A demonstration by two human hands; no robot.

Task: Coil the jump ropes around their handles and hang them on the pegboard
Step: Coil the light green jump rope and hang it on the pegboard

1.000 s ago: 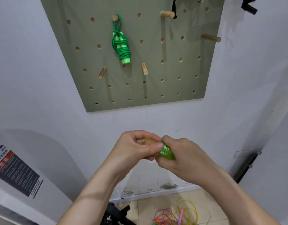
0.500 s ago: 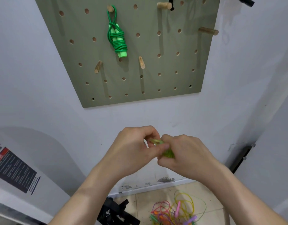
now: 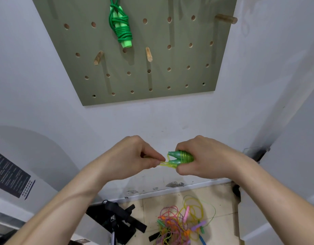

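On the floor at the person's feet, a tangle of loose jump ropes waits beside some black straps, none of it coiled yet. Above that, in front of the wall, the right hand has its grip closed around a pair of green handles with yellow-green cord wound over them. The left hand pinches the short free loop of cord between thumb and fingertips, just beside the handle tips. This looks like the finishing tuck: I would keep the right grip firm so the wraps cannot slacken, pull the loop snug with the left, and leave enough of it open to slip over a peg. Higher up, the pegboard already carries one coiled green rope. Two bare wooden pegs sit below it, the nearer one a sensible target.
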